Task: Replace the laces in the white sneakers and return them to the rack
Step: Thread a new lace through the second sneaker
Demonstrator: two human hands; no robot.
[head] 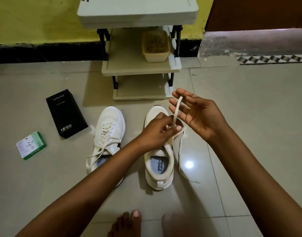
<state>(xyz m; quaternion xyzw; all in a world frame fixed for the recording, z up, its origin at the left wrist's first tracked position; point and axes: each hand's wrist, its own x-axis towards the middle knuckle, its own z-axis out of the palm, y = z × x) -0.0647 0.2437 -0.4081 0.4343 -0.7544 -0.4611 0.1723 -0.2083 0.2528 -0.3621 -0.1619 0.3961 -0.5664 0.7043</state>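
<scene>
Presently, just in front of the rack [141, 69], the left hand [161, 132] is pinching the lace [177, 111] above the right sneaker [159, 161]; the right hand [196, 115], fingers spread, is looping it. Slack risks slipping free, undoing the loop.

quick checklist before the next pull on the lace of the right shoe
1. Lace held: ok, left hand pinches it and it loops over the right hand's fingers.
2. Right shoe upright on the floor: ok.
3. Free lace end untangled: ok, it trails on the tile.
4. Eyelets threaded: cannot tell, hands cover them.
5. Left shoe laced: ok, though untied.
6. Rack shelf free for shoes: ok, bottom shelf looks bare.
</scene>
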